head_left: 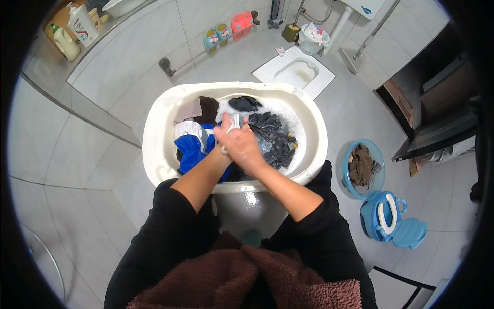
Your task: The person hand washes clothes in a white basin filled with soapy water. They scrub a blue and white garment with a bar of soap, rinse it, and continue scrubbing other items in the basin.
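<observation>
Both my hands come together over the white plastic tub (154, 135), which holds sudsy water and wet clothes. My right hand (243, 148) is closed and crosses over my left hand (226, 123), which is partly hidden beneath it. Between them shows a white and grey cloth (236, 122), bunched up; its full shape is covered by the fingers. Left of the hands lies a blue and white garment (189, 154), with a dark brown piece (209, 109) behind it. To their right, a dark grey garment (278, 139) lies in the foam, and a black cloth (245, 103) floats farther back.
A squat toilet (265, 68) is set in the floor beyond the tub, beside a waste bin (313, 41). To the right stand a blue basin (346, 175) of clothes and a blue child's potty (378, 229). Slippers (241, 26) hang on the wall rail; bottles (66, 44) occupy the left ledge.
</observation>
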Motion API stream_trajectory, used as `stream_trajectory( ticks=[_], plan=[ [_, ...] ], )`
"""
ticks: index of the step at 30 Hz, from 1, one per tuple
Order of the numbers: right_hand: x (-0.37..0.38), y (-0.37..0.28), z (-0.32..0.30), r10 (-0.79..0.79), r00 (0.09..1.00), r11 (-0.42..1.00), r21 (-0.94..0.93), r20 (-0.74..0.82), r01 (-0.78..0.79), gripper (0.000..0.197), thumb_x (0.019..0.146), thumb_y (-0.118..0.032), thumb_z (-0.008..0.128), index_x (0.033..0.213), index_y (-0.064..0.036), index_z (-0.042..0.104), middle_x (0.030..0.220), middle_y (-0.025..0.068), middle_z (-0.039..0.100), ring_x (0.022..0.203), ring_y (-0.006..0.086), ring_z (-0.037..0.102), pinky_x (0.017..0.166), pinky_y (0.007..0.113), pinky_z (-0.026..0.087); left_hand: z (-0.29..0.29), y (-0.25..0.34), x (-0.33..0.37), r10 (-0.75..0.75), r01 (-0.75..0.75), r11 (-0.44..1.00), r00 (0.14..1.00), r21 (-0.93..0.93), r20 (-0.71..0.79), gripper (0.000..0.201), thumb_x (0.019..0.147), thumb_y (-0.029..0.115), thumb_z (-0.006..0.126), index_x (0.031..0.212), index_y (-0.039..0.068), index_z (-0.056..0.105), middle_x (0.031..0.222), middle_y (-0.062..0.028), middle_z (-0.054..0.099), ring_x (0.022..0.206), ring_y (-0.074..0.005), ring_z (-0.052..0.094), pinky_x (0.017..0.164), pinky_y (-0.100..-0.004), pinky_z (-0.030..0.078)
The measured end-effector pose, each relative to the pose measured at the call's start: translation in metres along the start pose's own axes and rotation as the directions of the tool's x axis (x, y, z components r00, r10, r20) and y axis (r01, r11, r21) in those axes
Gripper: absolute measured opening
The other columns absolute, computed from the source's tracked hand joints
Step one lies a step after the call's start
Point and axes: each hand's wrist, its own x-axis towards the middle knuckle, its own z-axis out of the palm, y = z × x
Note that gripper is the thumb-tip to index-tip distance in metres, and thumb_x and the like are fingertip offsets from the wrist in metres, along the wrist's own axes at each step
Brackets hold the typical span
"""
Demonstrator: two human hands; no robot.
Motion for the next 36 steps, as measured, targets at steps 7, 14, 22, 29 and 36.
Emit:
stream_trajectory(
  ticks=[7,14,22,29,36],
  plan=[
    [0.049,0.062,-0.047,0.122,0.873,0.943,-0.219,-0.471,-0.25,0.045,0.091,-0.04,0.064,0.075,0.0022,0.071,0.08,0.0273,0.067,0.077,0.0443,0.065,0.075,0.048,0.051,0.044,-0.041,-0.019,-0.007,0.018,0.997,0.99,0.075,-0.141,0.028,0.106,0.039,0.043,0.113,0.017,0.059,0.1,-0.0032,0.068,0.087,-0.0161,0.065,0.06,-0.0295,0.044],
    [0.039,0.012,-0.066,0.488,0.822,0.359,0.791,0.293,-0.495,0.062,0.092,-0.048,0.07,0.115,0.009,0.062,0.106,0.0196,0.067,0.088,0.0258,0.068,0.074,0.037,0.056,0.025,0.0,0.007,0.199,-0.215,0.976,0.929,-0.018,-0.314,0.077,0.102,0.065,0.017,0.13,0.002,0.052,0.123,-0.0168,0.062,0.116,-0.0314,0.059,0.104,-0.0472,0.045],
    [-0.002,0.013,-0.003,-0.267,0.946,0.961,-0.128,-0.186,0.246,0.047,0.079,-0.042,0.08,0.064,-0.0068,0.052,0.066,0.0133,0.062,0.063,0.0392,0.06,0.059,0.043,0.051,0.009,-0.029,0.026,0.213,-0.133,0.975,0.8,-0.18,0.561,0.061,0.101,0.064,0.028,0.104,0.011,0.058,0.1,-0.0087,0.065,0.096,-0.0272,0.062,0.088,-0.0456,0.051],
    [0.066,0.094,-0.059,0.577,0.756,0.756,0.552,-0.31,-0.351,0.055,0.098,-0.042,0.058,0.069,0.0045,0.065,0.064,0.0159,0.062,0.062,0.0265,0.056,0.068,0.043,0.046,0.064,-0.02,-0.015,0.217,-0.177,0.974,0.91,0.142,-0.354,0.054,0.108,0.045,0.031,0.136,0.004,0.049,0.129,-0.0137,0.062,0.118,-0.0295,0.061,0.102,-0.0437,0.048],
    [0.006,0.007,-0.005,-0.032,0.996,0.992,-0.119,0.086,0.042,0.048,0.082,-0.055,0.07,0.084,-0.0079,0.059,0.081,0.0223,0.066,0.085,0.044,0.065,0.076,0.049,0.052,0.009,0.019,0.009,-0.07,0.081,0.99,0.993,-0.117,0.1,0.054,0.104,0.055,0.035,0.114,0.008,0.059,0.103,-0.0101,0.066,0.098,-0.0283,0.062,0.093,-0.0433,0.05]
  ],
)
